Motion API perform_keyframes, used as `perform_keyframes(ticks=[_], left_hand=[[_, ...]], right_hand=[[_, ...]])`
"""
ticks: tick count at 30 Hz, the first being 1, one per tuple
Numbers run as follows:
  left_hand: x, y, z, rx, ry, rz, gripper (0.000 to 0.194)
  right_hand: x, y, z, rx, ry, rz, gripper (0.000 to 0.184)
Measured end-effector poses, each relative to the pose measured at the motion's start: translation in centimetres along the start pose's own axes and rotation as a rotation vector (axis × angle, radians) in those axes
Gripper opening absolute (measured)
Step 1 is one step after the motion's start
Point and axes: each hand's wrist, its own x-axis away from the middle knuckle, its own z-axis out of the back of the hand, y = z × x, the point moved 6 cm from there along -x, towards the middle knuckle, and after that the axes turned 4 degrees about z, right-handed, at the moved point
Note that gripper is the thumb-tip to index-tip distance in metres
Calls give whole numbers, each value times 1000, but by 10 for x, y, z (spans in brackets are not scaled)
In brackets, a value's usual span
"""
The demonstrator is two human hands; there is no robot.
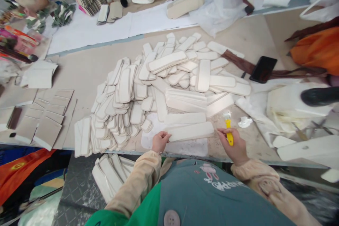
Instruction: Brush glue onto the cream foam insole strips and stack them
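My left hand [159, 142] is closed in a pinch on the left end of a long white strip [191, 131] with a rounded right end. My right hand [234, 144] is wrapped round a yellow-handled brush [229, 132], its pale bristles pointing away from me. The right fingertips are close to the strip's right end; whether they touch it I cannot tell. Under the strip lies a whitish sheet [201, 147] at the table's near edge. Just beyond are another white strip [185, 118] and a stack of strips [185, 99]. A white blob [245, 122], perhaps glue, sits right of the brush.
A big heap of white strips [166, 61] spreads across the table [87, 63]. To the right are a phone [263, 69], a white container [288, 102] and larger white pieces [304, 150]. Beige pieces [49, 127] lie left. Another person's arm [34, 1] shows at upper left.
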Motion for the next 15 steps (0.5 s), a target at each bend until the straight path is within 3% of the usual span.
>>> perform_keyframes(ticks=[4, 10, 15], left_hand=[[-5, -3, -1, -34, -8, -13, 27], [-8, -6, -2, -34, -16, -21, 28], [-12, -8, -2, 22, -52, 1, 26]], right_hand=[[6, 11, -1, -5, -19, 1, 20], [7, 11, -21, 103, -125, 224, 32], [5, 15, -34, 56, -211, 266, 32]])
